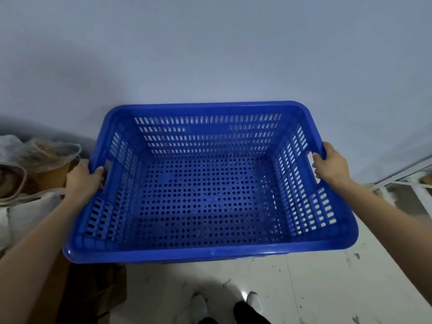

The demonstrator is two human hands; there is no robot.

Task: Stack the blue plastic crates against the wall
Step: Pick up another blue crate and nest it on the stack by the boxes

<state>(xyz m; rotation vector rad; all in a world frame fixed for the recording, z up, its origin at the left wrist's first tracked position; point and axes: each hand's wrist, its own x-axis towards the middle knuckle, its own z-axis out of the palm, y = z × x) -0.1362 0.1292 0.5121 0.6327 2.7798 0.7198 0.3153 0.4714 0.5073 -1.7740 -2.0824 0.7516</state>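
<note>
A blue plastic crate [210, 251] with perforated walls and floor fills the middle of the head view, upright and empty, its far rim close to the pale wall [210, 54]. My left hand [83, 181] grips its left rim at the handle slot. On the opposite side my right hand [330, 164] grips the right rim at that handle slot. A strip of blue shows just under the near rim; whether that is another crate underneath I cannot tell. What the crate rests on is hidden.
Plastic bags [28, 150] and brown cardboard boxes [53, 176] are piled at the left, close to the crate. A white metal frame [397, 178] stands at the right by the wall. White marbled floor tiles [315, 288] lie below, with my shoes [253, 300] near the bottom.
</note>
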